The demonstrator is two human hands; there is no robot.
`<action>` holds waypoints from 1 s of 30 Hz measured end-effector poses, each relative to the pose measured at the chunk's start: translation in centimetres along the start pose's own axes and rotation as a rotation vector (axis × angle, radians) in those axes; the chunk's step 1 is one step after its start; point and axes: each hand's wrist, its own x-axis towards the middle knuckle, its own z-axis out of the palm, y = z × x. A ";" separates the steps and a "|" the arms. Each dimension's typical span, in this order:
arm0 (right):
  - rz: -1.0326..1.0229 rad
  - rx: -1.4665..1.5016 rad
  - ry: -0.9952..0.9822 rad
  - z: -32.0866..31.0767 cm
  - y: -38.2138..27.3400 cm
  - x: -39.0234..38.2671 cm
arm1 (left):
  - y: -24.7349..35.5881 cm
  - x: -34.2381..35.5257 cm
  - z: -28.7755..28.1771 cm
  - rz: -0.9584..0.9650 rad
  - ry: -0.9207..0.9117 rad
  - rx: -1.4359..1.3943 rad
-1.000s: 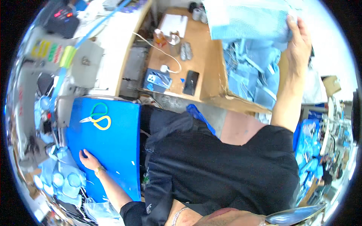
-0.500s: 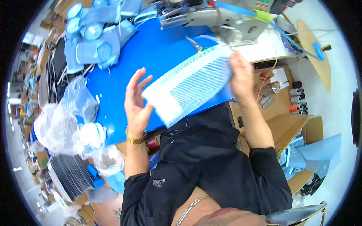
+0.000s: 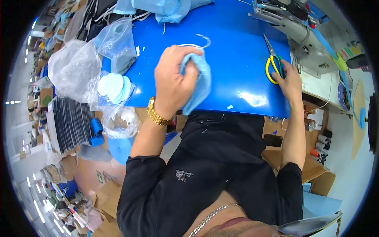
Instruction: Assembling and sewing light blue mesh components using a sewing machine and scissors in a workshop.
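My left hand [image 3: 173,77], a gold watch on its wrist, is closed around a folded piece of light blue mesh fabric [image 3: 201,85]. The fabric hangs down toward the table's near edge, and a thin white cord [image 3: 203,40] trails from its top onto the table. At the right side of the blue table [image 3: 233,59], my right hand [image 3: 291,85] has its fingers around the handles of the scissors [image 3: 272,59], which are yellow and green. The scissor blades point away from me, slightly apart from the sewing machine [image 3: 312,43].
Light blue mesh pieces [image 3: 169,8] are piled at the far left. Clear plastic bags [image 3: 71,71] and a stack of pale blue discs [image 3: 114,87] sit at the left edge. Thread spools [image 3: 321,144] stand low on the right. Small white scraps lie on the table.
My left hand now holds the blue fabric folded up, which was spread out near my right hand. My right hand has let go of it and is at the scissors. The view has shifted.
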 end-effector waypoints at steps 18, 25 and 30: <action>-0.059 1.099 -0.157 -0.5 -9.8 -5.2 | 0.7 0.4 6.3 -0.281 -0.523 -0.104; -0.032 1.156 -0.276 0.8 -8.9 -6.3 | -1.0 -1.2 5.7 -0.654 -0.699 -0.530; -0.320 0.737 -0.182 0.2 -6.6 -8.6 | -1.0 -1.2 4.1 -0.676 -0.707 -0.591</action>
